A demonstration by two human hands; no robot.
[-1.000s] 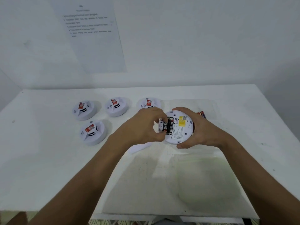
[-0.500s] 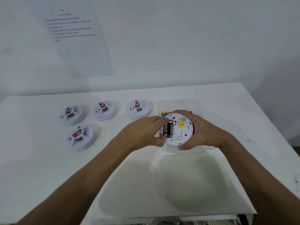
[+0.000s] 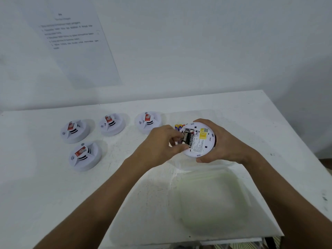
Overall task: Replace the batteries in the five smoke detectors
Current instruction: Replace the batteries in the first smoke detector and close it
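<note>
**Battery work on the fifth smoke detector**

The smoke detector point(image 3: 198, 140) in hand is a round white disc turned back side up, held just above the desk point(image 3: 36, 186) near its far right part. Its back carries a yellow sticker, a block of small print and an open battery slot on the left side, where dark batteries point(image 3: 187, 138) sit with a metal end showing.

The right hand point(image 3: 221, 143) cups the detector from the right, its fingers curled over the far rim and the thumb under the near rim, grasping it firmly. The left hand point(image 3: 161, 147) comes in from the left with its fingers point(image 3: 177, 134) bent and close together, the tips and thumb pinching at the batteries in the slot.

Just behind the held detector, a few spare batteries point(image 3: 178, 126) with yellow and purple ends lie on the desk. Four more detectors rest face up to the left: three in a far row point(image 3: 75, 131) point(image 3: 112, 124) point(image 3: 148, 122) and one nearer point(image 3: 85, 156), each with a red and white sticker. A clear plastic container point(image 3: 212, 200) sits on the near part of the desk. A printed sheet point(image 3: 75, 44) hangs on the wall.
</note>
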